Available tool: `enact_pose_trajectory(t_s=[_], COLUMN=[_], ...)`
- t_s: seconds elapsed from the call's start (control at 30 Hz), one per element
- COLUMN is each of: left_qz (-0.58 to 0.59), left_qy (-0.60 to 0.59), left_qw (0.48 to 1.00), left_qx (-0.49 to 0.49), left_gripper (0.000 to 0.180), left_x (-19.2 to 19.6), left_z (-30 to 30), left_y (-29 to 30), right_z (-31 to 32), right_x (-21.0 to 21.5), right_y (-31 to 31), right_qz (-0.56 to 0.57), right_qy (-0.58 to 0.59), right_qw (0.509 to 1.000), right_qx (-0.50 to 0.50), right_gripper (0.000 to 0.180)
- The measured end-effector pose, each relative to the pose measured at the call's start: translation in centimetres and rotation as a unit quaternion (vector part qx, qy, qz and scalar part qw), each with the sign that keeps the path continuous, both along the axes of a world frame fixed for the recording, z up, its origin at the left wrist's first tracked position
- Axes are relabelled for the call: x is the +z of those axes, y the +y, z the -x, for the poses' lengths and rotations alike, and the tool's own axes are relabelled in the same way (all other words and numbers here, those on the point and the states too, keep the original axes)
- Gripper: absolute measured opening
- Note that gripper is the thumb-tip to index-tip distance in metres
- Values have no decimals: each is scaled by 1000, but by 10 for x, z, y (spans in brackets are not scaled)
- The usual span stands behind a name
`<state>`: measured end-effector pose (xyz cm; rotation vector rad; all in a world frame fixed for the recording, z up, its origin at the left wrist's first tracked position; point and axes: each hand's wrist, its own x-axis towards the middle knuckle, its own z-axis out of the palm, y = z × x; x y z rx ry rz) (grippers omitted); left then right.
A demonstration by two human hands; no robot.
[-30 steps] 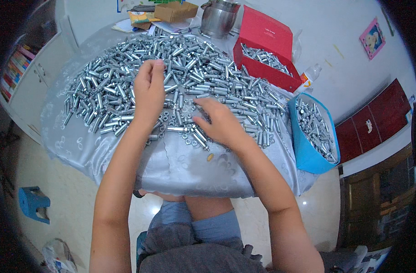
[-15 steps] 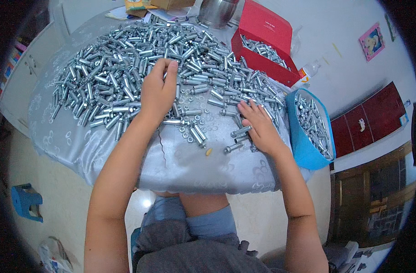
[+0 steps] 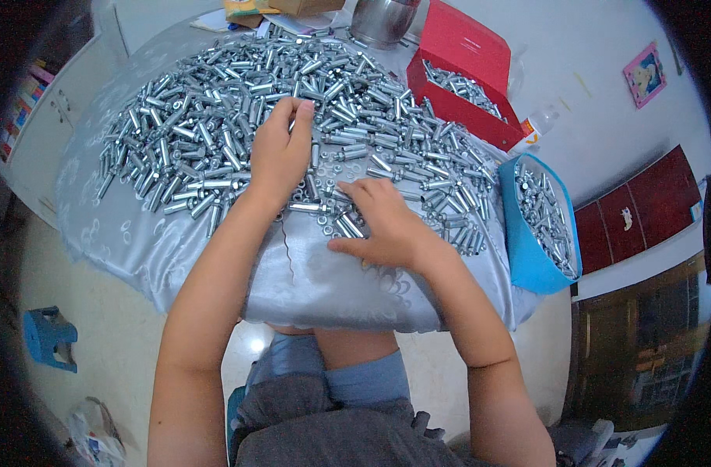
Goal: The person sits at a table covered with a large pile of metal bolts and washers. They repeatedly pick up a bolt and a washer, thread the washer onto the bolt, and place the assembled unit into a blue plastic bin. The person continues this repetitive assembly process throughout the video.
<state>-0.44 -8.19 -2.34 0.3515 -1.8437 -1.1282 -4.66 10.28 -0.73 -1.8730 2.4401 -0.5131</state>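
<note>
Preferably, the right hand (image 3: pixel 390 224) should move gently, its grip spread beside loose bolts (image 3: pixel 348 226) on the counter (image 3: pixel 312 284); whether the curled left hand (image 3: pixel 281 153) grips anything, I cannot tell.

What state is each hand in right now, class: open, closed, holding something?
Left hand: curled, but whether it holds anything cannot be told.
Right hand: open, thumb spread, near the metal bolts.

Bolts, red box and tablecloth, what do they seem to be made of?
Bolts: shiny metal, perhaps plated steel, given the silvery glints. Red box: likely smooth cardboard, judging by its flat panels and folding lid. Tablecloth: silvery, satin-like fabric, from its soft folds and sheen.
</note>
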Motion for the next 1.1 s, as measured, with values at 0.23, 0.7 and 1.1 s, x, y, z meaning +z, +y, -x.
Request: enact_pose_trajectory(t_s=[0.23, 0.7, 1.1], left_qz=[-4, -2, 6], left_qy=[-1, -20, -9], left_qw=[1000, 1000, 1000], left_qx=[4, 7, 9], left_gripper=[28, 30, 29], left_x=[0, 2, 5], left_z=[3, 1, 2], left_y=[0, -1, 2], right_z=[6, -2, 16], right_x=[15, -1, 4], right_y=[6, -12, 16], right_qz=[-97, -45, 51], right_qy=[-22, 87, -26], right_qw=[995, 995, 994], right_qx=[8, 26, -88], right_gripper=[58, 40, 29])
